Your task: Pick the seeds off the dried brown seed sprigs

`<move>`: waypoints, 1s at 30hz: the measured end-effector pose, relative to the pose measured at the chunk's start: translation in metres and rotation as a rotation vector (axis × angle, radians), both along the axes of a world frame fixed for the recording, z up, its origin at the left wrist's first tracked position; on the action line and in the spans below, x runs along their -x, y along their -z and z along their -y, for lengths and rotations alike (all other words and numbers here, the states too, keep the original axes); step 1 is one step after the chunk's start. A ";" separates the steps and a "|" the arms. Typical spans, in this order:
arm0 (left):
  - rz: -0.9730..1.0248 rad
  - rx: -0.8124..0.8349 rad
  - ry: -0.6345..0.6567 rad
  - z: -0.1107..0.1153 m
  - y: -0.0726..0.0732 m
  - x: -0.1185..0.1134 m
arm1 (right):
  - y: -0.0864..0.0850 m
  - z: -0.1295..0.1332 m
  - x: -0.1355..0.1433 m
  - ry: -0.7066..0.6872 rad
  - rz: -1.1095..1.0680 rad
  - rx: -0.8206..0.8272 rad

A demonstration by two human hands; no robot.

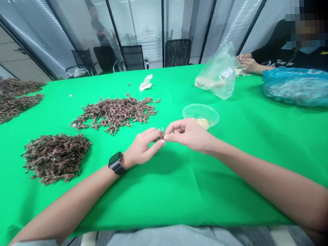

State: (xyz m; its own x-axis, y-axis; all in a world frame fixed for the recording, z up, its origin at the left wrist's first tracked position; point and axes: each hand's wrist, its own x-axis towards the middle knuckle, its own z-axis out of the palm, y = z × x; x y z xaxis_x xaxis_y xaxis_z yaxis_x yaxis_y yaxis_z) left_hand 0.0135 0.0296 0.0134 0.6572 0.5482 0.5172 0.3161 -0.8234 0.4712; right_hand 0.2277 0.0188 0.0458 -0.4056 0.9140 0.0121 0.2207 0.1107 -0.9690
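My left hand [143,147], with a watch [116,163] on its wrist, pinches a small brown dried piece [161,134] between thumb and fingers. My right hand [190,134] is closed at the same piece, its thumb and index fingertip meeting the right side of it. Pale thread-like bits show at the top of the piece; its exact kind is too small to make out. Just behind my right hand stands a clear plastic bowl [214,117] with small yellowish bits [202,122] in it, partly hidden by the hand.
Brown dried pieces lie in a loose pile [117,112], a denser pile [56,155] and far-left heaps [13,100] on the green cloth [167,195]. Crumpled paper [146,82], a clear bag [218,73] and a blue bag [301,88] lie beyond. A co-worker's hands [248,64] are at the right.
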 end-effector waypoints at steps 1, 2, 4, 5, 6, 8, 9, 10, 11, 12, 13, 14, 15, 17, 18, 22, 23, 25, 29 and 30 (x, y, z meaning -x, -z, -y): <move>0.023 0.039 -0.013 0.001 0.000 0.000 | 0.000 0.001 0.001 0.020 0.037 -0.069; 0.046 0.079 -0.023 0.001 0.001 -0.001 | -0.001 0.002 0.002 0.038 0.068 -0.129; 0.089 0.164 -0.027 0.002 0.001 -0.001 | -0.001 0.005 0.003 0.073 0.112 -0.232; 0.110 0.205 -0.024 0.003 0.001 -0.002 | 0.000 0.005 0.004 0.091 0.126 -0.286; 0.131 0.243 -0.021 0.004 0.001 -0.002 | 0.001 0.006 0.003 0.105 0.138 -0.343; 0.167 0.301 -0.010 0.005 0.001 -0.003 | 0.003 0.006 0.002 0.112 0.160 -0.462; 0.181 0.321 -0.005 0.005 0.001 -0.004 | 0.004 0.006 0.001 0.105 0.174 -0.518; 0.193 0.333 0.002 0.005 0.001 -0.004 | 0.006 0.005 0.001 0.094 0.190 -0.568; 0.200 0.339 0.008 0.005 0.001 -0.004 | 0.007 0.005 0.000 0.083 0.208 -0.608; 0.202 0.342 0.014 0.005 0.002 -0.004 | 0.009 0.005 -0.001 0.076 0.224 -0.640; 0.201 0.342 0.018 0.005 0.002 -0.004 | 0.010 0.005 -0.001 0.075 0.237 -0.663; 0.197 0.340 0.021 0.005 0.002 -0.004 | 0.011 0.005 -0.001 0.078 0.246 -0.677; 0.192 0.337 0.024 0.005 0.003 -0.004 | 0.012 0.005 -0.001 0.084 0.249 -0.681; 0.177 0.319 0.023 0.005 0.003 -0.004 | 0.011 0.007 0.001 0.092 0.234 -0.654; 0.165 0.301 0.019 0.005 0.003 -0.004 | 0.010 0.008 0.002 0.096 0.214 -0.621; 0.079 0.149 -0.006 0.003 0.003 -0.002 | 0.002 0.010 0.007 0.091 0.069 -0.303; 0.054 0.101 -0.007 0.003 0.002 -0.001 | 0.001 0.009 0.008 0.081 0.019 -0.188; 0.010 0.011 -0.001 0.001 0.002 -0.001 | -0.001 0.008 0.008 0.062 -0.087 0.033; -0.084 -0.123 0.026 -0.003 0.000 0.000 | 0.001 0.004 0.007 0.034 -0.223 0.351; -0.104 -0.153 0.032 -0.004 0.000 0.001 | 0.001 0.004 0.007 0.016 -0.237 0.408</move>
State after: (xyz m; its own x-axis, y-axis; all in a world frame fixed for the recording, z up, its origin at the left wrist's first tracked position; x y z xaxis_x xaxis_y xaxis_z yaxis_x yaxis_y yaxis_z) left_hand 0.0128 0.0335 0.0136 0.7275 0.4460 0.5213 0.3290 -0.8936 0.3054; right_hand 0.2211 0.0153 0.0448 -0.4205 0.8695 -0.2590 -0.0131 -0.2913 -0.9566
